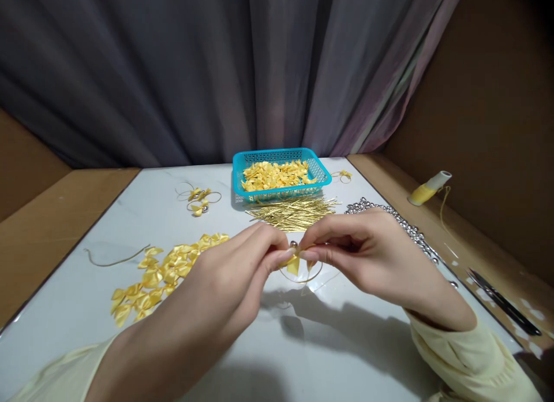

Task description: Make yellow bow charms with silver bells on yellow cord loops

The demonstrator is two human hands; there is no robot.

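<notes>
Both hands meet above the middle of the white table. My left hand [242, 263] pinches one side of a small yellow bow [293, 265] between thumb and forefinger. From the right, my right hand [359, 246] pinches at the same bow, its fingertips almost touching the left ones. A round silver bell [294, 244] shows just above the bow, between the fingertips. Below them curves a thin gold loop [307, 281]. The exact grip on bow and wire is partly hidden by the fingers.
A blue basket [281, 197] of yellow pieces stands behind gold wire ties [294, 213]. Yellow bows [177, 263] lie left, finished-looking loops [199, 203] further back. Silver bells [407, 229], a thread spool [428, 188] and black tweezers [504, 301] are right.
</notes>
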